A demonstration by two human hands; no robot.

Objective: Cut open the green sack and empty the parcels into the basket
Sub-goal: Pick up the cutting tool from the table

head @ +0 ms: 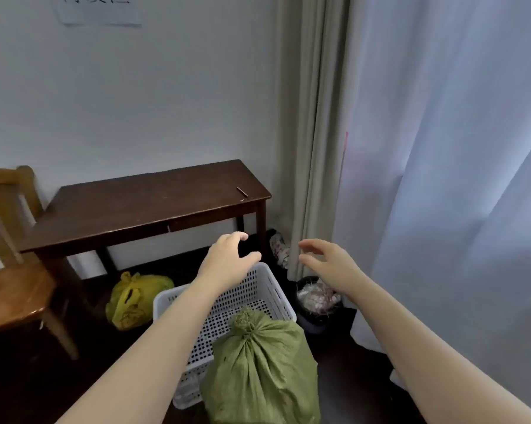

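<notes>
A green woven sack, tied shut at its neck, stands upright on the floor against the near right side of a white perforated plastic basket. The basket looks empty where I can see into it. My left hand is stretched out above the basket's far rim, fingers apart, holding nothing. My right hand hovers to the right of the basket, also spread and empty. A thin dark tool, possibly a cutter, lies near the right end of the dark wooden table.
A yellow plastic bag sits on the floor under the table. A wooden chair stands at the left. A dark bin with rubbish is right of the basket, beside beige and white curtains.
</notes>
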